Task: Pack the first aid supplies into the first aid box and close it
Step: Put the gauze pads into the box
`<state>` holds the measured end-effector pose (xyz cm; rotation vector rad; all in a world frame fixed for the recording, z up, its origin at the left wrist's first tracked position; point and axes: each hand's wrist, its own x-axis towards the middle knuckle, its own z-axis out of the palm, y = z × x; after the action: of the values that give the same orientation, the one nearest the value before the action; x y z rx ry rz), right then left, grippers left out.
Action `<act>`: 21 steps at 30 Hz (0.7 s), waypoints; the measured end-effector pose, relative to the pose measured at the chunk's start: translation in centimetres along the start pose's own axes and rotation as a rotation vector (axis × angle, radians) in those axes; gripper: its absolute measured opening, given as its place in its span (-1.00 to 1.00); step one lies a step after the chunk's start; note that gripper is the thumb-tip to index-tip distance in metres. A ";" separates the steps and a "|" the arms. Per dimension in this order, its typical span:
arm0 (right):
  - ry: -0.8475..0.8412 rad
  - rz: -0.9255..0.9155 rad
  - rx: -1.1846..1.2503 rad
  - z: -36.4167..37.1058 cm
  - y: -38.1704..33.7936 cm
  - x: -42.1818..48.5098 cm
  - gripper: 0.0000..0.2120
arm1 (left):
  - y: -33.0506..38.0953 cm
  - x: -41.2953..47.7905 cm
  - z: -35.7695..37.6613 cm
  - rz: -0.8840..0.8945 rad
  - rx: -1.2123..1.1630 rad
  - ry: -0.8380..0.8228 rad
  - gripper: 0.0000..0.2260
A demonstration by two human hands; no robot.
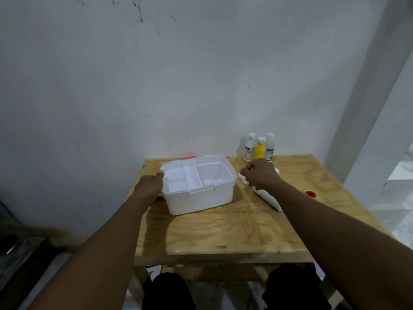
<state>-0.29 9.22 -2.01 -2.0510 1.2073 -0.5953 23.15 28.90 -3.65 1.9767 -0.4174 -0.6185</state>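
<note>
An open white first aid box (201,198) stands on the wooden table (223,231), with a divided white tray inside its left half. My left hand (149,186) grips the box's left end. Over white packaged supplies (268,199) lying just right of the box, my right hand (259,175) rests with its fingers curled on the nearest white piece. Three bottles (259,148), two of them white and the middle one yellow, stand at the back edge by the wall. A small red-and-white tape roll (311,194) lies at the right.
The table stands against a white wall. Behind the box a red-and-white edge (187,158), perhaps the lid, shows. The table's left edge runs close to the box. My knees (167,291) are under the front edge.
</note>
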 end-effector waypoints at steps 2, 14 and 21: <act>0.017 -0.008 -0.138 -0.7 0.7 -0.1 -0.82 | -0.1 0.1 0.0 0.009 -0.009 0.006 -0.65; -0.038 0.194 -0.732 -5.5 7.3 -0.8 -0.76 | 0.0 0.3 0.8 0.037 -0.028 0.005 -0.67; -0.046 0.177 -0.743 -5.1 7.0 -0.2 -0.80 | 0.1 -0.5 0.6 0.033 -0.036 -0.030 -0.61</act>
<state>-7.83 5.42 -3.78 -2.4780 1.7371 0.0084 22.40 28.68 -3.71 1.9251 -0.4535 -0.6309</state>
